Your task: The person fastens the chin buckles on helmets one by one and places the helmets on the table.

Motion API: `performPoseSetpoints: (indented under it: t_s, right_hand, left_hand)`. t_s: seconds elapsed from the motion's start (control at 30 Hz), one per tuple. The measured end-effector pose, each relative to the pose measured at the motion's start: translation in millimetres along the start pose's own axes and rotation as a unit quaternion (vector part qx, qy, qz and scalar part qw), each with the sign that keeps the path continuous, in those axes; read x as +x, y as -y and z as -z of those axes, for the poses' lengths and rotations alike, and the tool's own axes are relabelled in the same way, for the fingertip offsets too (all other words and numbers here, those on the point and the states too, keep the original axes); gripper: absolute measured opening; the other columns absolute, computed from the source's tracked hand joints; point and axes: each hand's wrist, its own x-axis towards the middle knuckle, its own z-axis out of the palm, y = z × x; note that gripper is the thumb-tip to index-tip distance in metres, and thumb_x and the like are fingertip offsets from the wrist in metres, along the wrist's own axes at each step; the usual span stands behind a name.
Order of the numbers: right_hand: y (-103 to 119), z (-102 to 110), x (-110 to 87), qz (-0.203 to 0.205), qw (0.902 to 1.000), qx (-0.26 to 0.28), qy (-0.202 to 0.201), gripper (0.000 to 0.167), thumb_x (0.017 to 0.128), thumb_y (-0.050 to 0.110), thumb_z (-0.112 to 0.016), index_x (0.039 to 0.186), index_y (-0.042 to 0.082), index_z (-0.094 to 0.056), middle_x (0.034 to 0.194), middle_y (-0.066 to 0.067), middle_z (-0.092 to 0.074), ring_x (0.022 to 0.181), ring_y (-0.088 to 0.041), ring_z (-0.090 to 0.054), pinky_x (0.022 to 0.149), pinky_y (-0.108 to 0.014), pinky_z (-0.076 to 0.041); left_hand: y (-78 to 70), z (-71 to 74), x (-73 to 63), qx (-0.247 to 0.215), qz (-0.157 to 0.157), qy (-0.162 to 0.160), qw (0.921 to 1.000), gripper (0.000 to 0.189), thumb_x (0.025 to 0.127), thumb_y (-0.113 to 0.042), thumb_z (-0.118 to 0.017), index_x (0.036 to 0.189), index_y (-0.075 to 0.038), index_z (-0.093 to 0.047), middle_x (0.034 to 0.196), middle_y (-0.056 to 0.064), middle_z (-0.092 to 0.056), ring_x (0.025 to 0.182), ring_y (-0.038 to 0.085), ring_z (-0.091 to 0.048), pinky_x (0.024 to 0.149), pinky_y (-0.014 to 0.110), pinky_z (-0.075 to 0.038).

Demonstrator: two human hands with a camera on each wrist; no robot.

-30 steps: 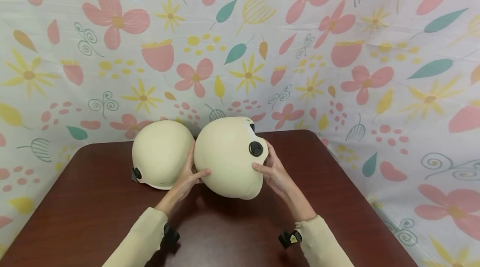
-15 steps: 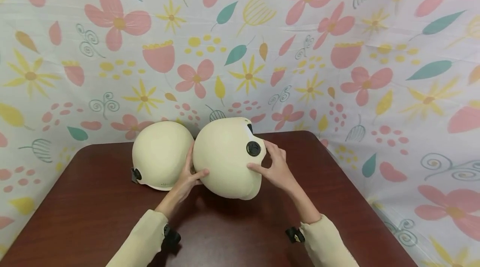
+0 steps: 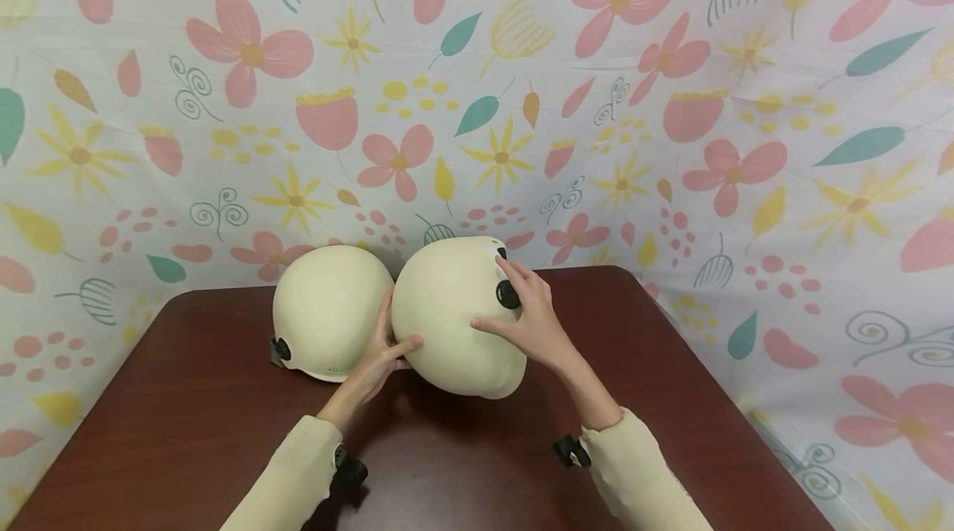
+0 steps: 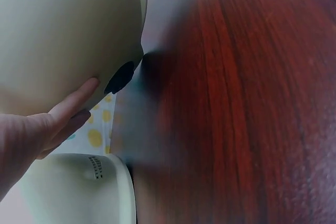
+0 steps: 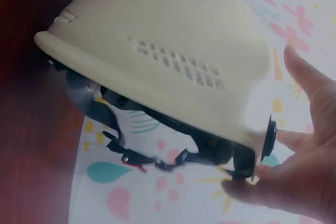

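In the head view, a cream helmet (image 3: 447, 316) sits tilted between both hands, with a round black knob (image 3: 508, 294) on its right side. My left hand (image 3: 380, 361) grips its left side, thumb across the front and fingers towards the gap beside a second cream helmet (image 3: 331, 307). My right hand (image 3: 532, 320) spreads over the knob side, covering part of it. In the right wrist view its fingers lie close by the knob, and its thumb stands apart from the shell. There, a dark chin strap (image 5: 157, 161) hangs under the rim. Whether the tilted helmet touches the table I cannot tell.
The second helmet stands on the dark reddish-brown table (image 3: 209, 415), close against the gripped one's left, with a black fitting (image 3: 281, 349) at its lower left. A flower-printed cloth (image 3: 477, 100) hangs directly behind the table. Each wrist wears a black camera (image 3: 348, 473).
My right hand has let go of the helmet's right rim and moved up and left over the black knob. The left hand keeps its grip. The view has shifted slightly.
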Motion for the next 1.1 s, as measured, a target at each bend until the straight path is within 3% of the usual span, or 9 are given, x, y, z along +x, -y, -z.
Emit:
performPoseSetpoints:
  t_s: [0.13,0.3,0.53,0.8,0.97,1.1]
  right_hand:
    - [3.8,-2.7,3.0,0.008,0.9985,-0.055,-0.005,0.094,0.077,0.033,-0.084,0.153,0.014,-0.033,0.157,-0.023,-0.025,0.145,-0.047,-0.015,0.109,-0.071,-0.023]
    - [5.0,-3.4,3.2,-0.001,0.9969,-0.078,-0.003,0.096,0.075,0.037,-0.085,0.153,0.014,-0.034,0.158,-0.022,-0.024,0.146,-0.045,-0.015,0.106,-0.069,-0.031]
    - [-5.0,1.4,5.2,-0.016,0.9990,-0.040,0.003,0.095,0.077,0.033,-0.084,0.154,0.017,-0.032,0.161,-0.019,-0.018,0.147,-0.043,-0.011,0.108,-0.068,-0.031]
    - [-25.1,-1.5,0.4,-0.028,0.9995,0.013,0.006,0.094,0.078,0.031,-0.083,0.155,0.021,-0.029,0.162,-0.015,-0.015,0.147,-0.042,-0.011,0.107,-0.069,-0.030]
    - [-35.9,-1.5,-2.6,-0.041,0.9982,0.043,0.006,0.094,0.078,0.030,-0.082,0.155,0.023,-0.028,0.162,-0.012,-0.016,0.149,-0.039,-0.011,0.109,-0.067,-0.030]
    - [-44.0,-1.1,-5.3,-0.053,0.9967,0.060,0.011,0.092,0.081,0.031,-0.080,0.155,0.025,-0.026,0.162,-0.010,-0.015,0.150,-0.037,-0.011,0.110,-0.067,-0.030]
  left_hand:
    - [0.8,-1.2,1.8,0.006,0.002,0.001,1.0000,0.107,0.089,-0.027,-0.072,0.156,-0.033,0.012,0.164,0.012,0.017,0.143,0.052,-0.023,0.094,0.070,-0.043]
    - [0.2,-2.3,3.8,0.005,0.005,0.002,1.0000,0.108,0.089,-0.029,-0.072,0.156,-0.034,0.012,0.164,0.011,0.017,0.144,0.052,-0.022,0.095,0.071,-0.041]
    - [-8.8,-4.5,5.4,0.018,0.002,-0.002,0.9998,0.106,0.088,-0.021,-0.072,0.156,-0.038,0.007,0.165,0.014,0.005,0.143,0.048,-0.026,0.092,0.062,-0.049]
    - [-16.2,-2.3,-2.1,0.073,0.012,-0.016,0.9971,0.108,0.084,-0.021,-0.077,0.157,-0.039,0.002,0.159,0.020,-0.016,0.140,0.043,-0.034,0.083,0.044,-0.055]
    - [-18.8,-1.2,-5.2,0.117,0.003,-0.027,0.9928,0.107,0.082,-0.021,-0.079,0.156,-0.040,-0.004,0.156,0.016,-0.021,0.144,0.037,-0.027,0.104,0.052,-0.044]
    - [-17.7,1.0,-8.9,0.149,-0.015,-0.025,0.9884,0.104,0.082,-0.021,-0.078,0.157,-0.036,-0.007,0.156,0.013,-0.026,0.141,0.034,-0.031,0.115,0.056,-0.029]
